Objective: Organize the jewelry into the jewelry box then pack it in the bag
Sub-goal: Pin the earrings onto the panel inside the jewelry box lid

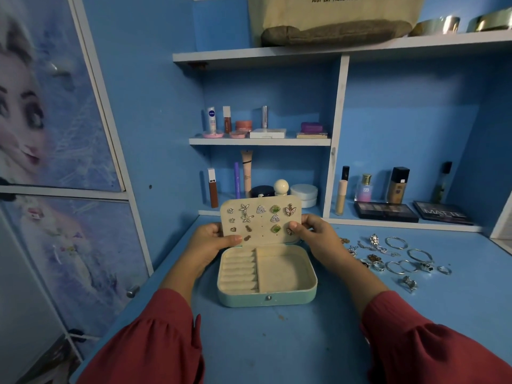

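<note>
a mint box [266, 296] is set open on the blue counter [277, 342], near the middle. its lid [260, 220] is held upright, tilted slightly back, and its beige inner panel is studded with earrings [260, 209] in rows. the left edge of the lid is pinched by the left hand [210, 243], thumb laid across the panel's lower left corner. the right edge is pinched by the right hand [313, 236], thumb pressed on the panel by the lowest right earring. so each grip is closed on the lid.

inside the box, ring rolls [239, 273] are seen on the left and a bare compartment [282, 268] on the right. a small snap is seen on the near wall.

loose jewelry [393, 259] is spread on the counter to the right of the box, well apart from it: rings, hoops and small pendants. what each small piece is cannot be told.

a cream bag [332, 15] with dark lettering is seen on the top shelf [277, 55], far and above. cosmetics [243, 126] are lined on the lower shelves, and two palettes [386, 212] lie at the far right of the counter. red sleeves [155, 336] cover both forearms.
</note>
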{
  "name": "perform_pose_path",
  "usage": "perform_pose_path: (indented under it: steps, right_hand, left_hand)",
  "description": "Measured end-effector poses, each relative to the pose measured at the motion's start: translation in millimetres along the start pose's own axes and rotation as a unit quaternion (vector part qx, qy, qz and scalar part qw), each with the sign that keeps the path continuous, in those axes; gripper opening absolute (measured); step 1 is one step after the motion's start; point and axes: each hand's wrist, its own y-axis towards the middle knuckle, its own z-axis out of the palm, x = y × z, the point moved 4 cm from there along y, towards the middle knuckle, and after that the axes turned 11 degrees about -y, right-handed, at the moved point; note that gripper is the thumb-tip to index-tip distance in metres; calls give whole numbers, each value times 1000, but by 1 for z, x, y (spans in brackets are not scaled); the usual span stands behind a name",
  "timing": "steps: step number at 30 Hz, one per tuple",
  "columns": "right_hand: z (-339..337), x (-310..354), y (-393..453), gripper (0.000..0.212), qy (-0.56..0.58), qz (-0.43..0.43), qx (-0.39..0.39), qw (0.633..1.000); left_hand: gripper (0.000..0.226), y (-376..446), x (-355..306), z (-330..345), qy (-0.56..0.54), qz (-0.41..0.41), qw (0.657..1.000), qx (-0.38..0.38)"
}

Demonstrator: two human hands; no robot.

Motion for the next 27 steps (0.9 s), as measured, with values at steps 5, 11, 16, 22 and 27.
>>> perform_pose_path:
  steps: [5,11,16,22,27]
  right_hand:
    - [3,3,1,8,-17,-7,-2,1000]
    - [4,3,1,8,-23,-3,-20,1000]
    - [-1,12,-2,16,46,-14,-75,996]
    - [6,31,-6,20,126,-42,-101,986]
    - [6,30,-7,15,109,-43,-128,985]
  left_hand:
    - [21,1,1,0,-1,12,1000,-3]
    - [23,3,2,1,-3,19,1000,-1]
    - [30,4,1,1,-7,18,1000,8]
    - [32,3,1,0,-23,10,1000,17]
    - [31,0,-1,0,-28,11,999,20]
